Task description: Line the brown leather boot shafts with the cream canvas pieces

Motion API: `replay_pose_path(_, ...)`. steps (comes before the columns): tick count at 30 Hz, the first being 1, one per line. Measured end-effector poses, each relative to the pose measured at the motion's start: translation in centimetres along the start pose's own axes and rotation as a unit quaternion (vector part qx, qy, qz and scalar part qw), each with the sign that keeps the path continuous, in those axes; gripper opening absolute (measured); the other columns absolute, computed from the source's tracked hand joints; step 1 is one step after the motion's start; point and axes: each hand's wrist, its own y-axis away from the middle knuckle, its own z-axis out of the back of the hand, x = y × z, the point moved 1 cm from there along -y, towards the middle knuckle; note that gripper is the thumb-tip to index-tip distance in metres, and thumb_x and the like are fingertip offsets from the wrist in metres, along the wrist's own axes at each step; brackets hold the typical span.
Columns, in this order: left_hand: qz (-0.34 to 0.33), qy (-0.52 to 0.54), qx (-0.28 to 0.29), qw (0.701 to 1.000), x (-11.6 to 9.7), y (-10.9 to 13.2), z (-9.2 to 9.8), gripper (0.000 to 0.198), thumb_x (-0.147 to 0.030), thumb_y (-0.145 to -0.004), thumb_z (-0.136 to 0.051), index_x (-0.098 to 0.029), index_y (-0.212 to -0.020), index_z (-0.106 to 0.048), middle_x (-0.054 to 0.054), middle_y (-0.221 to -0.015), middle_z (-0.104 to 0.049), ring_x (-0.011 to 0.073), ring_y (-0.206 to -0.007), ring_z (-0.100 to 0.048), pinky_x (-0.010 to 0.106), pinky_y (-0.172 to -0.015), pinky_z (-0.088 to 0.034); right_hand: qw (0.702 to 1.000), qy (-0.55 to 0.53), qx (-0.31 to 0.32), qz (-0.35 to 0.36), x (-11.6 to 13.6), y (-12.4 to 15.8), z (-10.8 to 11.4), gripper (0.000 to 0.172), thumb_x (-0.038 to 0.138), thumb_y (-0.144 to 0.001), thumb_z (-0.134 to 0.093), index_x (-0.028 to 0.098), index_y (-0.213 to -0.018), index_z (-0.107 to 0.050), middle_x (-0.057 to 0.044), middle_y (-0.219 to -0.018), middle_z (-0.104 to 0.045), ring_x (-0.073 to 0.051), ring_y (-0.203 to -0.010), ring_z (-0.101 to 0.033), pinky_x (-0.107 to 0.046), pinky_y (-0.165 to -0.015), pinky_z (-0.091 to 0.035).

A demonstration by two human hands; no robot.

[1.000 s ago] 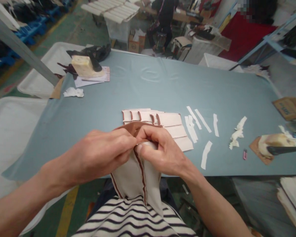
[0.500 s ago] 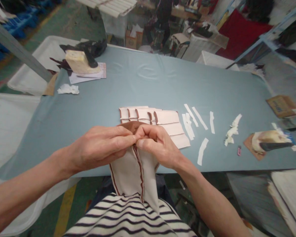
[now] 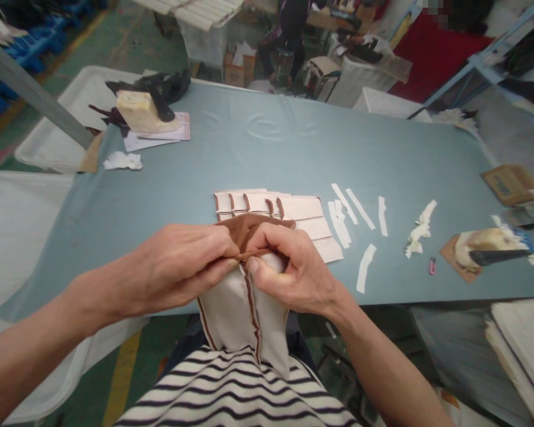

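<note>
Between both hands hangs a sewn leather-like piece, off-white on its showing face with brown seam edges and a brown other side at the top. My left hand pinches its upper brown edge from the left, close to the middle seam. From the right, my right hand grips the same edge, thumb on the pale side and fingers curled over the top. The lower end reaches down to the striped shirt. Just beyond the hands, several similar pale panels with brown edges lie overlapped on the table.
White strips lie scattered on the blue-green table, right of the panels. Crumpled scraps, a small pink item and a yellowed block-like holder are farther right. Another such block stands back left. A person sits beyond.
My hands have drawn slightly apart along the top edge, with the right one shifting right. More of the brown side shows between and behind them.
</note>
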Motion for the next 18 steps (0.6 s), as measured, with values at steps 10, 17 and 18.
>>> replay_pose_path(10, 0.063, 0.16, 0.094, 0.98, -1.6, -2.0, 1.9, 0.032, -0.033, -0.109, -0.052, -0.019, -0.082, -0.064, -0.007, -0.064, -0.054, 0.009, -0.054, -0.049, 0.02, -0.052, -0.036, 0.997, 0.033, 0.006, 0.07, 0.8, 0.7, 0.5, 0.012, 0.017, -0.087, -0.058, 0.023, -0.077, -0.053, 0.006, -0.068, -0.055, -0.012, -0.061, -0.048, -0.027, -0.064, -0.038)
replay_pose_path(17, 0.079, 0.193, 0.127, 0.97, -1.9, -3.0, 1.4, 0.042, -0.034, -0.107, -0.054, -0.02, -0.068, -0.047, -0.007, -0.059, -0.039, 0.009, -0.05, -0.039, 0.022, -0.048, -0.03, 0.993, 0.05, 0.009, 0.108, 0.6, 1.5, 1.1, 0.013, 0.019, -0.091, -0.059, 0.023, -0.08, -0.054, 0.005, -0.069, -0.055, -0.012, -0.063, -0.048, -0.028, -0.067, -0.039)
replay_pose_path(18, 0.08, 0.201, 0.138, 0.967, -1.8, -3.1, 1.3, 0.043, -0.034, -0.107, -0.054, -0.02, -0.067, -0.046, -0.007, -0.059, -0.038, 0.0091, -0.051, -0.039, 0.021, -0.048, -0.029, 0.993, 0.046, 0.01, 0.111, 0.4, 1.6, 1.2, 0.012, 0.019, -0.091, -0.059, 0.023, -0.08, -0.054, 0.005, -0.069, -0.055, -0.012, -0.062, -0.048, -0.028, -0.067, -0.039)
